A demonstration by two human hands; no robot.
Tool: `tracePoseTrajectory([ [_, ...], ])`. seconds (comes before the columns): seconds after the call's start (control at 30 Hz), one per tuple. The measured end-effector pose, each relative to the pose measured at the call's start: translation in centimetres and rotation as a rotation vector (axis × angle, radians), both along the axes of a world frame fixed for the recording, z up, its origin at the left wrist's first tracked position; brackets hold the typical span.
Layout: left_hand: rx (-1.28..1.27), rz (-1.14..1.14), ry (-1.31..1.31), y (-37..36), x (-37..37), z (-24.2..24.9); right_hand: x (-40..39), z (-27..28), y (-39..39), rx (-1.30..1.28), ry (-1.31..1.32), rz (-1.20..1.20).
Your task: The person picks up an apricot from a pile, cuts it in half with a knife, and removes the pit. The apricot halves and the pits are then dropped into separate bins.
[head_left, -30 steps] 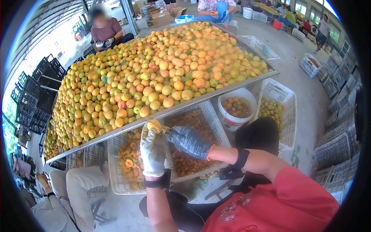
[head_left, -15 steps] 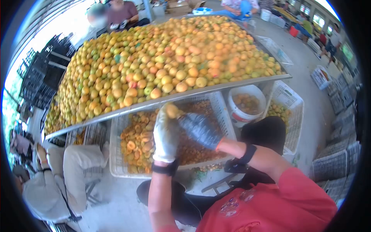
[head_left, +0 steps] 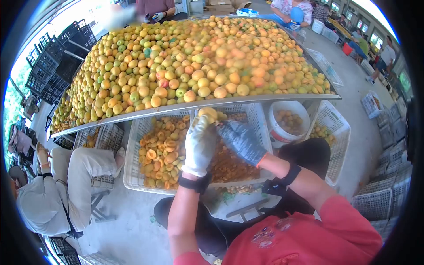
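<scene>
I see the left hand (head_left: 199, 148) gripping a fruit (head_left: 208, 114): light, probably soft, best cupped round its sides; right hand (head_left: 241, 140) beside, its grip I can't tell.

Fruit-processing shed, by the look of it. Long metal table (head_left: 150, 111) heaped with fruit (head_left: 190, 70) just beyond both hands. Crate (head_left: 134, 157) of pitted halves (head_left: 163, 152) left of left hand (head_left: 199, 148); bucket (head_left: 282, 138) right of right hand (head_left: 240, 140). Black crates (head_left: 48, 75) stacked far left of left hand, grey crates (head_left: 373, 203) far right of right hand. Worker (head_left: 155, 6) across table, bare floor (head_left: 132, 221) below hands, windows (head_left: 375, 40) far off, right of right hand.
</scene>
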State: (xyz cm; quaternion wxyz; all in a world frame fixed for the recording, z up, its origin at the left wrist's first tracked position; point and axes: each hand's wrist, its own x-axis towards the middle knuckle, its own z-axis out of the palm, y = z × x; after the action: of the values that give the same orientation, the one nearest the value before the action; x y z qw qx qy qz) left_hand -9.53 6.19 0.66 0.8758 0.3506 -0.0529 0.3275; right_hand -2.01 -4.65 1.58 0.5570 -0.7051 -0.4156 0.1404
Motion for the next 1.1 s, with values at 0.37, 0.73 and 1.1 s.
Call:
tracePoseTrajectory([
  [0.37,-0.105,0.070,0.301,0.6,-1.4,-1.6,0.0,-5.4,-4.9,0.018,-0.178,-0.055],
  [0.73,0.546,0.189,0.599,-2.8,-1.5,0.6,1.6,3.0,-4.0,-0.046,0.515,-0.042],
  [1.1,0.504,0.569,0.639,-5.1,-0.2,-2.0,0.3,-1.0,0.4,-0.086,0.046,-0.266],
])
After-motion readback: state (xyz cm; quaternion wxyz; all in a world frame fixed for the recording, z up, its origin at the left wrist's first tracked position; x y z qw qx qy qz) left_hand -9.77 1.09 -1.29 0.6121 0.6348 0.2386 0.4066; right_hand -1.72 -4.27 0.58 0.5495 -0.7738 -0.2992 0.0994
